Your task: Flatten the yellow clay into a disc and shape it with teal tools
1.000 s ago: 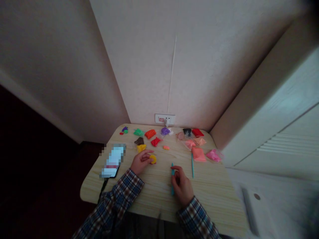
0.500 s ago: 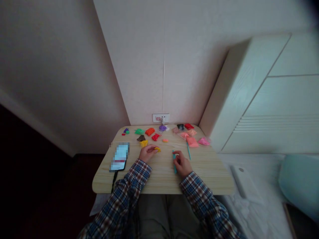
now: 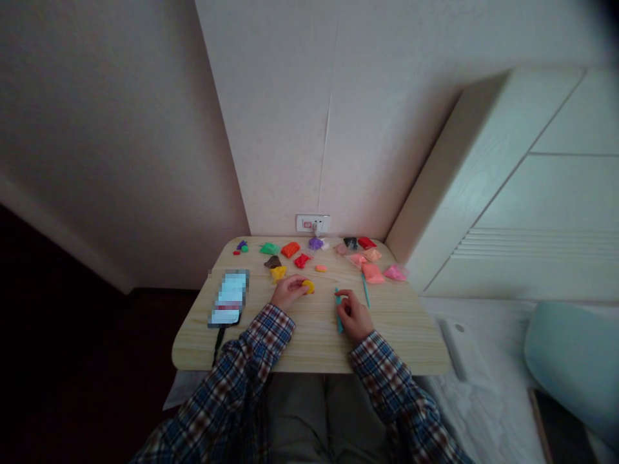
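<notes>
My left hand (image 3: 289, 291) pinches a yellow disc of what looks like modelling clay (image 3: 309, 287) between thumb and fingertips, just above the table. My right hand (image 3: 354, 316) is curled with its fingers closed on a flat teal modelling tool (image 3: 339, 314), which points away from me. A thin teal stick (image 3: 365, 291) lies beyond the right hand. Close behind the left hand are a yellow clay packet (image 3: 278, 274) and a dark brown one (image 3: 273, 261). Between the hands and the wall lies a small orange piece (image 3: 321, 269).
Colourful clay packets, among them a green one (image 3: 269, 248) and a coral one (image 3: 373, 273), line the far part of the wooden table (image 3: 309, 351). A phone (image 3: 229, 298) with a cable lies at left. A wall socket (image 3: 313, 223) is behind the table.
The yellow disc has turned in my left hand, so more of its round face shows. My right hand stays almost still on the teal tool. The view has shifted slightly.
</notes>
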Available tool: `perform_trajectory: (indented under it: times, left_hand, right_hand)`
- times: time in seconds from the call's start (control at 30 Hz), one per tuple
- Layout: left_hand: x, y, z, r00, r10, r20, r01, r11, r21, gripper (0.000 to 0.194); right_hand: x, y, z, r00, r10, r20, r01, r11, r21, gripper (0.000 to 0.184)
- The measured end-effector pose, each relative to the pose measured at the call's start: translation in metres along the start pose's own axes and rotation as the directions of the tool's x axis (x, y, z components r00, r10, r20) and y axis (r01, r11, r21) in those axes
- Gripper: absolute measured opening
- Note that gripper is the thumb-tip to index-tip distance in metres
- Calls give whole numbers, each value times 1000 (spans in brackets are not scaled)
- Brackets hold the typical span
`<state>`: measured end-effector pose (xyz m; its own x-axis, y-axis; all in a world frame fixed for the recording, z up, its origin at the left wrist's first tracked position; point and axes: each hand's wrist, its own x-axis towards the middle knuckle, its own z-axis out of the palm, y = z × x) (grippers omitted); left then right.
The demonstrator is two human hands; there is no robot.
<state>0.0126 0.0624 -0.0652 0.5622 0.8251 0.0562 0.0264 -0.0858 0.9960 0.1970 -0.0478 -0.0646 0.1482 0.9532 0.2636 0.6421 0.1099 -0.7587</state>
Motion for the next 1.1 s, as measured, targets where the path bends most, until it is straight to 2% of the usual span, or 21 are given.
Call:
perform_trajectory:
  times: [0.17,0.27,0.43,0.77,0.97,1.1]
  left_hand:
    - [-3,8,3,999,9,-33,-11,999,-38,25]
    - [-5,13,6,997,10,-74,-15,997,-71,30]
    - [-6,18,17,995,-1,-96,-8,995,-101,30]
    - [-10,25,26,997,-39,-62,27,981,-192,16]
    - [-11,29,32,996,-90,10,89,938,-335,20]
    - [-8,30,32,987,-162,14,153,895,-418,27]
  right_hand:
    - [-2,-3,-2,1000,-4,22,3,1000,5,26]
    - [-4,-5,-3,1000,7,30,-7,1000,17,26]
    - [-7,-7,-3,999,31,35,-33,999,39,25]
    - [-11,-11,-6,995,100,27,-101,993,55,24]
    - [-13,-16,-7,987,157,21,-159,984,83,26]
    - [-12,-23,-8,976,213,-40,-205,968,143,29]
